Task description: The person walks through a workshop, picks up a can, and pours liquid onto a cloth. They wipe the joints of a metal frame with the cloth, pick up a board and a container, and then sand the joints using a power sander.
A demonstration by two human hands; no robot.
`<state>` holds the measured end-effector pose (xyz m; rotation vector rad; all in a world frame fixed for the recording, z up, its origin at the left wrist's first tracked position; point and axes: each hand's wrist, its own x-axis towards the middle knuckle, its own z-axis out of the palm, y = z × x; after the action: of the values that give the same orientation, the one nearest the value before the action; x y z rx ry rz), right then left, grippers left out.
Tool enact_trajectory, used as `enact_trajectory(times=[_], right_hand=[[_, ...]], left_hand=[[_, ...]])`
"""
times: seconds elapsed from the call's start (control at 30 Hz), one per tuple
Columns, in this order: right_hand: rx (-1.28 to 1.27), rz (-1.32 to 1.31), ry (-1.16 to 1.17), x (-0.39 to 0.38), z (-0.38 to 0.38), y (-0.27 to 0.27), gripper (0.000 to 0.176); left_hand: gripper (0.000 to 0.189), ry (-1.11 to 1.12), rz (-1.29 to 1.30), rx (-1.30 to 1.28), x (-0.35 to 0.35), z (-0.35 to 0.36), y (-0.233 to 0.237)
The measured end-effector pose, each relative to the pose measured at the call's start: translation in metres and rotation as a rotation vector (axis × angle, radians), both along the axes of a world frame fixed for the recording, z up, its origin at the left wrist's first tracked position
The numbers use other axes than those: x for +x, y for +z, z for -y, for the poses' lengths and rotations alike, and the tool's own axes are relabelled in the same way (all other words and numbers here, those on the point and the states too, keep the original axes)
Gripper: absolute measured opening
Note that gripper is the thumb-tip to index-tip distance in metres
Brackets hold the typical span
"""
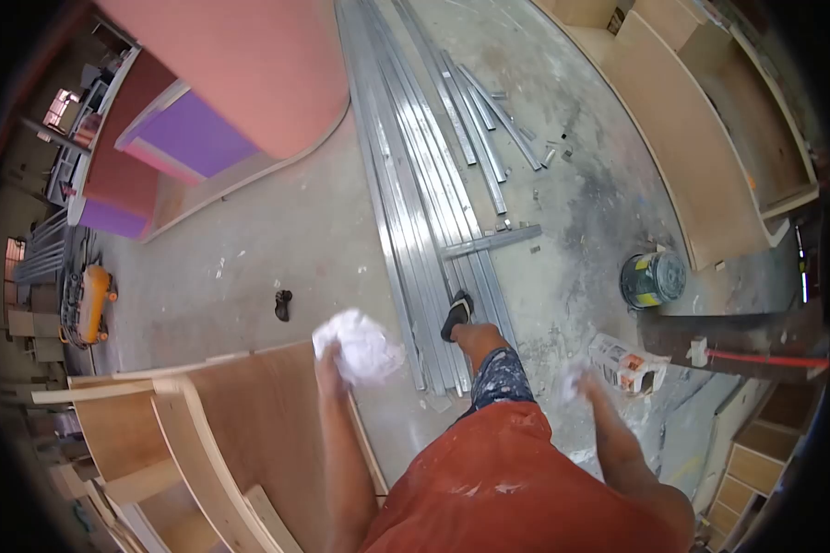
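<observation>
Closest in, a red shirt [516,488] flecked with white fills the bottom of the view, both bare arms reaching out from it. The left hand [328,367] is closed round a crumpled white wad [360,346], a loose, creased ball of paper or cloth, bright white, bulging out above and to the right of the fingers. The wad is held in the air just over the edge of a curved plywood form [249,415]. The right hand [583,382] is blurred and dusted white, and whether it is open or closed cannot be told. Just beyond it a small printed carton [629,364] lies on the concrete floor [277,240]. Between the hands, paint-spattered shorts [500,378] lead down to a black sandal [456,315] planted on a long bundle of metal channels [424,184]. Further right stands a paint tin [653,278]; further left, a small black object [283,304] and an orange machine [88,304]. Farthest off rises a pink and purple curved panel [231,74]
</observation>
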<state>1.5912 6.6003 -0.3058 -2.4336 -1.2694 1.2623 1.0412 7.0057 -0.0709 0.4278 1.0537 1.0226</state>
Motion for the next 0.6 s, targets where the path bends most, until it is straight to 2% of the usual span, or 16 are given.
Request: enact_trajectory(times=[0.03,0.07,0.1,0.13,0.17,0.23,0.27,0.33,0.4,0.47,0.5,0.53,0.57,0.6], right_hand=[[-0.270,-0.254,0.027,-0.018,0.039,-0.010,0.049],[-0.577,-0.754,-0.267,-0.019,0.099,-0.053,0.038],[-0.665,-0.477,-0.183,-0.043,0.097,-0.006,0.039],[-0.679,-0.382,-0.221,-0.059,0.068,0.034,0.040],[-0.670,-0.344,-0.265,-0.064,0.038,0.056,0.042],[-0.597,-0.337,-0.313,-0.061,-0.027,0.078,0.045],[-0.555,-0.336,-0.314,-0.056,-0.062,0.084,0.046],[-0.484,-0.336,-0.274,-0.040,-0.134,0.088,0.049],[-0.423,-0.305,-0.170,-0.005,-0.207,0.076,0.052],[-0.314,-0.180,0.056,0.059,-0.286,0.045,0.055],[-0.198,-0.079,0.213,0.102,-0.324,0.021,0.057],[-0.219,0.001,-0.160,0.131,-0.407,0.093,0.077],[0.000,0.011,-0.318,0.171,-0.454,0.096,0.095],[0.183,0.118,-0.372,0.203,-0.517,0.131,0.103]], left_hand=[[0.037,-0.101,-0.110,-0.001,0.015,-0.063,0.008],[0.027,-0.198,-0.306,0.088,0.040,-0.110,0.044],[0.025,-0.323,-0.469,0.174,0.060,-0.151,0.071],[0.025,-0.363,-0.583,0.230,0.079,-0.180,0.087],[0.025,-0.357,-0.577,0.200,0.084,-0.193,0.089],[0.028,-0.396,-0.644,0.058,0.087,-0.220,0.061],[0.033,-0.419,-0.715,-0.112,0.079,-0.225,0.030],[0.039,-0.291,-0.712,-0.456,0.045,-0.217,-0.094],[0.047,0.049,-0.380,-0.557,0.079,-0.198,-0.111],[0.050,0.272,-0.647,-0.686,0.123,-0.214,-0.115],[0.050,0.272,-0.648,-0.684,0.152,-0.237,-0.111],[0.051,0.322,-0.668,-0.723,0.178,-0.261,-0.109],[0.052,0.370,-0.687,-0.762,0.197,-0.289,-0.111],[0.052,0.357,-0.486,-0.692,0.212,-0.326,-0.132]])
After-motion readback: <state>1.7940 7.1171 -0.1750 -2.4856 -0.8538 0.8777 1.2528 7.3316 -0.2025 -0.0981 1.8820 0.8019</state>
